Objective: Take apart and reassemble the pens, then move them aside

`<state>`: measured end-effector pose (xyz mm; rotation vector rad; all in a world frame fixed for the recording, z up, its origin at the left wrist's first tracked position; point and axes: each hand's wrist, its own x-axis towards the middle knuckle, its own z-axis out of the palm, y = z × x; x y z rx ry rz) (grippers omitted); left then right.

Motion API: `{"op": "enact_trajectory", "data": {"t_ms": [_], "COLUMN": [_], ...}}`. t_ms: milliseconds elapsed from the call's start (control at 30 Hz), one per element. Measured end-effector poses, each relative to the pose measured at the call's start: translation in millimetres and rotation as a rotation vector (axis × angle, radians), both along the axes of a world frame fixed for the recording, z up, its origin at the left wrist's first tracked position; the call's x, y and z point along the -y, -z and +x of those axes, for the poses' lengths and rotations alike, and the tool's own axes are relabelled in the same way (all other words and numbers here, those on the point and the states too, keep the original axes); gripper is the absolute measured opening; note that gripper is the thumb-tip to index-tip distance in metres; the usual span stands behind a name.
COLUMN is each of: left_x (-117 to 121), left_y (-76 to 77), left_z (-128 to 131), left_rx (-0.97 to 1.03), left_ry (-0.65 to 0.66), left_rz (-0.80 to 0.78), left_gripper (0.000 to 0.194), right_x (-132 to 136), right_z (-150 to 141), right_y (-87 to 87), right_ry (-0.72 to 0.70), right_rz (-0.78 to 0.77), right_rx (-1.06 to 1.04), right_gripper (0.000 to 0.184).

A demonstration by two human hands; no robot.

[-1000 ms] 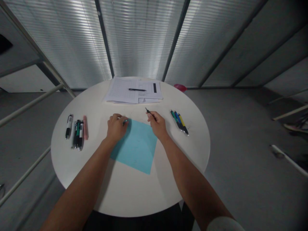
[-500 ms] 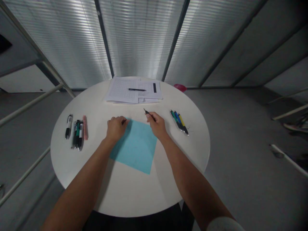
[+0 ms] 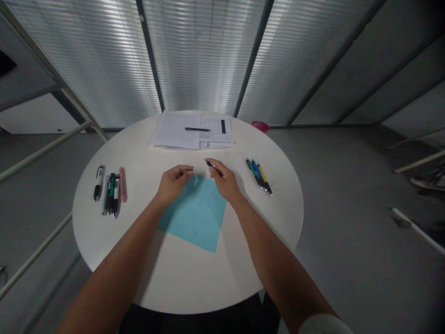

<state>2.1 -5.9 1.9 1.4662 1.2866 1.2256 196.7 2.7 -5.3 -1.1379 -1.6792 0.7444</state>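
Observation:
My right hand [image 3: 223, 178] pinches a dark pen [image 3: 210, 164], its thin tip pointing up and to the left. Facing it, my left hand [image 3: 173, 183] is closed with thumb and fingertips around a small dark piece [image 3: 189, 170], possibly a pen part, mostly hidden by the fingers. A narrow gap separates the two hands. Both are over the upper edge of a light-blue sheet [image 3: 198, 213], which lies slanted on the white round table [image 3: 194, 283].
Green, blue and yellow pens [image 3: 259, 176] lie together on the right. To the left are several pens [image 3: 113, 195], a white-and-black pen [image 3: 99, 183] and a pinkish stick [image 3: 123, 184]. Printed papers [image 3: 177, 132] with a black pen [image 3: 197, 129] on top are at the far edge.
My left hand has moved right and slightly up, bringing its small dark piece closer to the pen. My right hand has shifted slightly left and up with the pen.

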Motion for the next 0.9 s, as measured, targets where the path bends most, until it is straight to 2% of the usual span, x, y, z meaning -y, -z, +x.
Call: {"op": "enact_trajectory", "data": {"t_ms": [167, 300, 667, 900], "left_x": [1.3, 2.1, 5.1, 1.2], "left_y": [-6.9, -8.0, -11.7, -4.2], "left_z": [0.9, 1.8, 5.0, 1.2], "left_rx": [0.178, 0.249, 0.259, 0.294], "left_ry": [-0.030, 0.010, 0.096, 0.051], "left_rz": [-0.055, -0.097, -0.124, -0.119], "left_gripper": [0.035, 0.034, 0.032, 0.033], "right_x": [2.2, 3.8, 4.7, 3.8], "right_z": [0.2, 0.2, 0.4, -0.5], "right_y": [-0.6, -0.7, -0.6, -0.3], "right_ry": [-0.102, -0.173, -0.201, -0.199], "right_rz": [0.039, 0.068, 0.063, 0.068], "right_rx": [0.087, 0.180, 0.248, 0.238], "right_gripper": [0.037, 0.035, 0.035, 0.034]}}
